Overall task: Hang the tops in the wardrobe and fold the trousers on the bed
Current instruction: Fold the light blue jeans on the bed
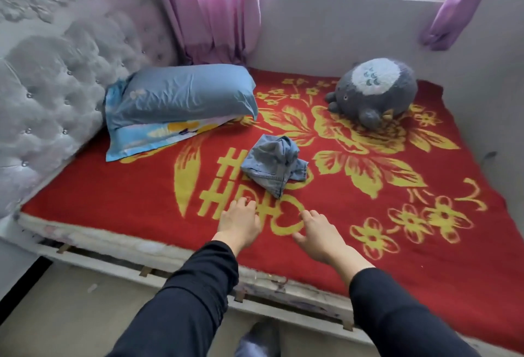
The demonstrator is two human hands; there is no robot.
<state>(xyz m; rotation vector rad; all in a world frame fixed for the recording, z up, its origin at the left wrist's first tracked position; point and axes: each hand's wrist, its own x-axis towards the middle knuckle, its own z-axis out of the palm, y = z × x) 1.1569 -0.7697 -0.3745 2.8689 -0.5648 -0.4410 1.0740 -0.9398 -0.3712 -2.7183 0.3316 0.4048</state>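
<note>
Black-sleeved left hand (pixel 239 222) and right hand (pixel 317 233) hover, fingers loose and empty, before crumpled trousers (pixel 273 163) that likely need flattening.

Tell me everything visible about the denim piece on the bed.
The denim piece is faded light blue cloth with stitched seams and a hem showing. It lies crumpled in a heap near the middle of the red and yellow blanket, touching only that. The left hand and right hand are short of it.

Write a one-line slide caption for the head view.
Empty, the left hand and right hand reach toward crumpled denim trousers on the red bed blanket.
</note>
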